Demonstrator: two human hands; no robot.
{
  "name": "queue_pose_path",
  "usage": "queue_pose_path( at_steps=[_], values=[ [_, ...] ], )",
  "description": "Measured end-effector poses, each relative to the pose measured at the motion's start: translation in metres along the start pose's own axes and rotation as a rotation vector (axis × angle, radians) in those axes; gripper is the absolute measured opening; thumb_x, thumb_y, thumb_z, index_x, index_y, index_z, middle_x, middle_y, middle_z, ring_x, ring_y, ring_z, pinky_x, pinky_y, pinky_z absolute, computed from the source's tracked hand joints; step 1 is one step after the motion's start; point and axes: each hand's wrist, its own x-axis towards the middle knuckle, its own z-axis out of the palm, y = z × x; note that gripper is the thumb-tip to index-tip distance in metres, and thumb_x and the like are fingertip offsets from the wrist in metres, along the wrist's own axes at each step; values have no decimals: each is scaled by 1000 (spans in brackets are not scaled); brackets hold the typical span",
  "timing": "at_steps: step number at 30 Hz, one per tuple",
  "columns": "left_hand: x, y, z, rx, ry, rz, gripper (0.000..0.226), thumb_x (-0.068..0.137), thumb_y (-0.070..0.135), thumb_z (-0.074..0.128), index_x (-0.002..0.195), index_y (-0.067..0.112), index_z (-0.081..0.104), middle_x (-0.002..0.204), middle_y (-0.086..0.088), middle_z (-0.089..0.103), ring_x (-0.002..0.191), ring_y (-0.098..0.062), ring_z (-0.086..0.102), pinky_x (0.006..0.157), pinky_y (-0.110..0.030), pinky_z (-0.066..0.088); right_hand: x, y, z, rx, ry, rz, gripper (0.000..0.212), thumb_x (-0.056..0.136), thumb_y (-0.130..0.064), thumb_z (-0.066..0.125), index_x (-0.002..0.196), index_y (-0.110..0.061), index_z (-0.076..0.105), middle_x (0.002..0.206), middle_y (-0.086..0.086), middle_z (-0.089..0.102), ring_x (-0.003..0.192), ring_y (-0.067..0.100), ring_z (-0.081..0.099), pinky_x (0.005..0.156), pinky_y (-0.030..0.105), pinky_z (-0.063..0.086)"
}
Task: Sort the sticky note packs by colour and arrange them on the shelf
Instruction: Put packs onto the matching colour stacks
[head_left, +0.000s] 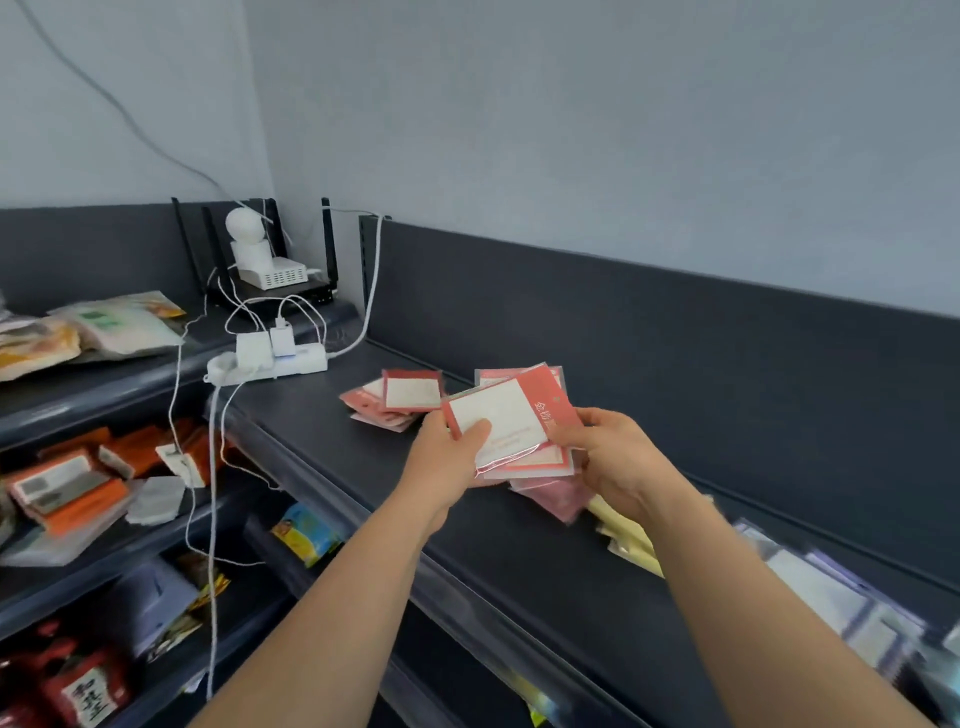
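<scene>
Both my hands hold a small stack of red sticky note packs (511, 423) above the dark top shelf (322, 415). My left hand (449, 452) grips the stack's left edge with the thumb on top. My right hand (605, 457) pinches its right side. Further back on the shelf lies a loose pile of red packs (395, 397), and more red packs (493, 375) peek out behind the held stack. Pink packs (553, 496) and yellow packs (623, 530) lie under my right wrist. Pale purple packs (831, 587) are blurred at the right.
A white power strip (270, 358) with plugs and cables sits at the shelf's left end, a router and white camera (260, 260) behind it. Left shelves hold orange boxes (67, 488) and snack bags (104, 325). Cables hang down the shelf front.
</scene>
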Motion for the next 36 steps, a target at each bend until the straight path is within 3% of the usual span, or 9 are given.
queue_pose_path(
  at_steps=[2,6,11,15,21,24,28,31,36],
  values=[
    [16,-1,-12,1,3,-13,26,98,18,53,124,26,54,116,6,65,104,-13,64,77,-37,60,12,0,11,18,13,16,27,88,-4,64,114,-9,60,105,8,73,92,25,72,85,45,57],
    [49,-1,-42,-29,125,-7,22,96,17,55,118,19,56,115,0,67,100,-18,66,78,-42,60,36,-1,25,7,214,-43,22,87,4,61,106,-8,64,100,8,72,88,24,71,79,40,59],
    [93,2,-80,13,379,-12,27,92,16,62,113,1,53,102,-9,65,74,-19,67,46,-25,56,66,-9,32,-85,324,-97,20,88,1,61,100,-15,61,104,4,69,93,22,68,85,41,57],
    [126,-7,-91,96,406,-79,44,79,27,74,110,2,56,105,-13,68,79,-26,70,64,-42,62,84,-11,38,-134,345,-112,23,87,-1,61,106,-14,61,103,3,69,92,20,68,84,41,58],
    [135,-7,-86,457,430,-36,57,78,17,79,119,-4,45,120,-20,58,110,-37,57,86,-38,47,96,-7,35,-170,339,-89,27,86,-1,62,110,-12,62,102,3,70,90,19,69,81,40,59],
    [131,-11,-85,658,443,-27,65,78,26,79,123,-3,42,129,-24,47,117,-41,49,95,-48,45,95,-6,34,-178,330,-85,28,86,-1,62,111,-13,61,103,3,70,91,19,69,81,39,59],
    [119,-11,-77,929,510,83,64,83,34,73,129,0,44,135,-23,41,121,-40,39,100,-45,35,85,-4,29,-193,335,-86,26,86,-2,62,108,-16,61,102,0,70,91,18,69,83,39,58],
    [105,-5,-52,869,402,220,51,87,33,67,128,8,51,133,-17,47,120,-37,40,102,-43,32,69,-3,20,-205,357,-95,25,87,-2,62,101,-22,61,102,-1,69,92,18,69,83,39,58],
    [55,-2,7,588,48,293,36,93,29,59,126,16,57,121,1,60,111,-16,53,89,-27,40,30,-1,-7,-183,406,-101,28,89,-3,62,113,-18,61,102,0,69,91,20,68,79,39,59]
  ],
)
